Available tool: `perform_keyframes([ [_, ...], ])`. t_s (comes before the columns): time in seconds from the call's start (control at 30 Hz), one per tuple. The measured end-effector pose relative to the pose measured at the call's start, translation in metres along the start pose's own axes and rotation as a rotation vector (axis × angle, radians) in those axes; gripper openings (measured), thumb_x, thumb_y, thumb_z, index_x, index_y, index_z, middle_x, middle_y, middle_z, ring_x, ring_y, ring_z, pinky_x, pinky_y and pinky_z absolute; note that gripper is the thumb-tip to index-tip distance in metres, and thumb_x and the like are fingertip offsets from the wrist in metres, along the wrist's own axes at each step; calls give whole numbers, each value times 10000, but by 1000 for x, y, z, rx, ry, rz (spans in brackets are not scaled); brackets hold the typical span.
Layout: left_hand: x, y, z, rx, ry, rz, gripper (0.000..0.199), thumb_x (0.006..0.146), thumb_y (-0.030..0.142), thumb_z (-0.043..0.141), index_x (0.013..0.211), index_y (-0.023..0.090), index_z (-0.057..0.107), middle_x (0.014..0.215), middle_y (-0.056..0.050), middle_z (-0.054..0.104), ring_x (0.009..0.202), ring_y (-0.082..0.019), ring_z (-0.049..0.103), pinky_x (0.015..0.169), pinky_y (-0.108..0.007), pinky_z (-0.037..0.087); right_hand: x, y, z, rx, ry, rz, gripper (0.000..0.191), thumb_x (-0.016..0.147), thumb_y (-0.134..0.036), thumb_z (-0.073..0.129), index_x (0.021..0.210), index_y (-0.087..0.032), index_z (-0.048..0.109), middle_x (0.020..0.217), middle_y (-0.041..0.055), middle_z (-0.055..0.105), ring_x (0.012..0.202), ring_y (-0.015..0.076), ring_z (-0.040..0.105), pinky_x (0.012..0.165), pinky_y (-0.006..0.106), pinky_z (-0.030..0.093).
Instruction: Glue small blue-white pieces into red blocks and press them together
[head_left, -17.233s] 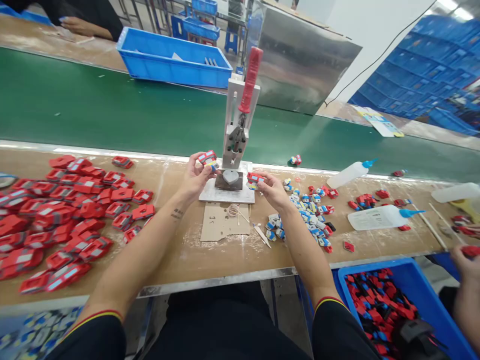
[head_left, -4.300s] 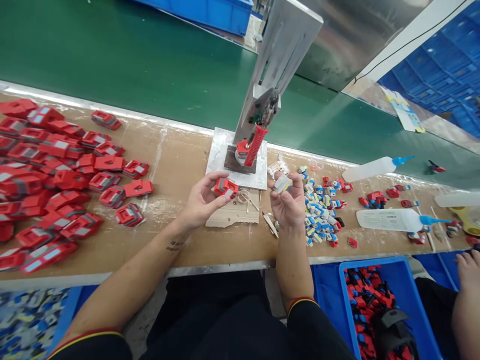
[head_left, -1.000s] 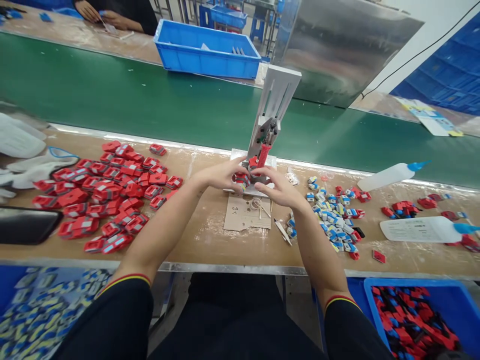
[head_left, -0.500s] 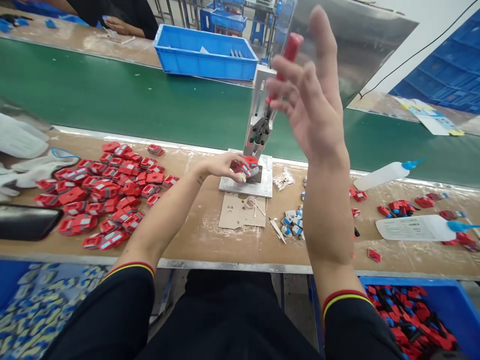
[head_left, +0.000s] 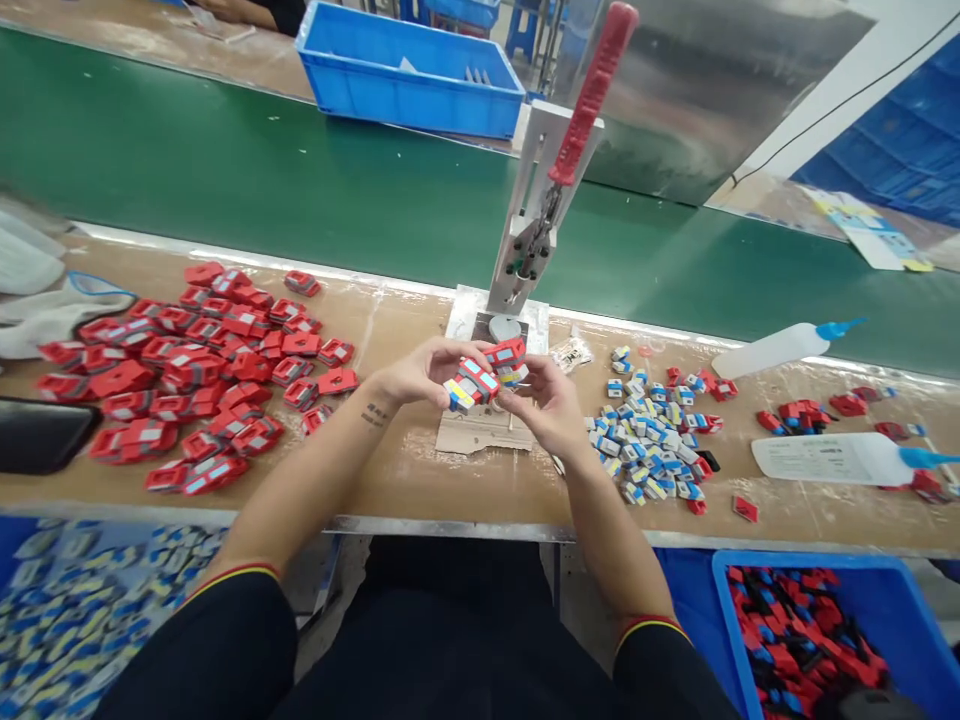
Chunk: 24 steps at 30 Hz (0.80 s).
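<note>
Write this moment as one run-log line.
left hand: holds red toy car | right hand: holds red toy car | press lever: raised

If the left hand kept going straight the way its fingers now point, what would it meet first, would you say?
The left hand points rightward at the red toy piece it already grips; just beyond lies the right hand, which holds a second red piece. Depth seems about level.

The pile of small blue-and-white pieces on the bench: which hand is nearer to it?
Right. The right hand sits just left of the pile of small blue-and-white pieces, gripping a red part; the left hand lies farther left, beyond it.
</note>
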<state>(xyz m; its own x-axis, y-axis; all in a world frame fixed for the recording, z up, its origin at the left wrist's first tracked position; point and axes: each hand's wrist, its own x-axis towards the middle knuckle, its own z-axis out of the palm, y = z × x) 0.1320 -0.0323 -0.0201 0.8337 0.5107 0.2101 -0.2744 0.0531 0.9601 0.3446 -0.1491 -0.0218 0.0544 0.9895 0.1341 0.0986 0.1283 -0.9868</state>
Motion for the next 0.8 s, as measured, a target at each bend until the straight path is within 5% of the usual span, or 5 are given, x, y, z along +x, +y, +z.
perform_keyframes([
  [0.13,7,-7,15,-50,-22,12,648,484,608,1029,958,207,844,1202,-181,779,962,-331,790,789,-416,659,-8,3,11,170,161,-5,425,736,-493,911,959,-258,635,914,6,771,819,176,753,741,325,653],
  [0.27,7,-11,22,-73,-29,50,580,497,448,1068,982,209,856,1182,-165,790,916,-284,792,777,-369,656,-11,4,10,229,230,-8,481,708,-539,925,965,-260,629,880,-6,762,769,161,744,709,305,648],
  [0.6,10,2,25,-4,-43,59,585,535,417,1061,1041,204,860,1386,-217,731,1142,-391,776,847,-434,685,-13,13,4,416,330,90,578,613,-617,963,942,-265,643,843,-23,766,661,144,715,595,288,655],
  [0.8,15,0,12,-63,168,79,612,543,492,1051,1050,222,839,1459,-184,695,1090,-352,794,833,-401,680,-16,17,-3,480,298,128,545,660,-593,951,959,-277,623,892,-4,793,715,183,792,602,278,650],
])
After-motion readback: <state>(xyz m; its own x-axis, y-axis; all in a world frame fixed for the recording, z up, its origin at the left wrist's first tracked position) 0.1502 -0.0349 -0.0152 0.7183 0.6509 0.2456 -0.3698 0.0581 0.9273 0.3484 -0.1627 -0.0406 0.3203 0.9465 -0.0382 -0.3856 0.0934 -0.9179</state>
